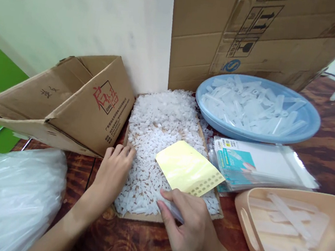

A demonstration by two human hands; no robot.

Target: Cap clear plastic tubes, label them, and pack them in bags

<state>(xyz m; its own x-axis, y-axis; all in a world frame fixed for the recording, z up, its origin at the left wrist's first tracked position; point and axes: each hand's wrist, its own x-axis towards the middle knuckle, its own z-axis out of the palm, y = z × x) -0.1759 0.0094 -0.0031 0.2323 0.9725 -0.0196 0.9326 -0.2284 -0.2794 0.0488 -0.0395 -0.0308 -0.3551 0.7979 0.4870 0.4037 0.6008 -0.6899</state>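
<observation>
My right hand is closed on a translucent tube, pinched between thumb and fingers at the near edge of a shallow cardboard tray. Small white plastic pieces fill the tray, with clearer ones heaped at its far end. My left hand rests at the tray's left edge, fingers curled down onto the pieces; whether it grips any is hidden. A yellow sheet with rows of round dots lies on the pieces, just beyond my right hand.
An open cardboard box and a plastic bag stand left. To the right are a blue basin of translucent tubes, clear packets and a beige bin with more tubes. A large carton stands behind.
</observation>
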